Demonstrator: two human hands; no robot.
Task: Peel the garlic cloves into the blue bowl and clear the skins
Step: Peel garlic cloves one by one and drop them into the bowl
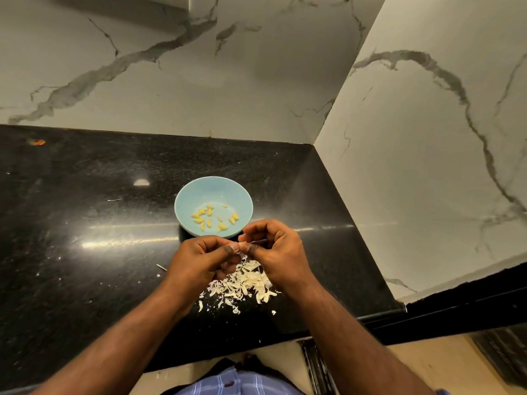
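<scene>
A light blue bowl (199, 192) stands on the black counter and holds several yellowish peeled garlic cloves (212, 219). Just in front of it, my left hand (204, 259) and my right hand (275, 250) meet above the counter. Both pinch one small garlic clove (242, 246) between thumbs and fingertips; most of it is hidden by my fingers. A pile of pale garlic skins (246, 282) lies on the counter directly below my hands, partly covered by them.
The black granite counter (85, 223) ends at a marble back wall (199, 81) and a marble side wall (427, 166) on the right. Small skin scraps (161, 267) lie left of the pile. An orange fleck (38, 142) sits far left.
</scene>
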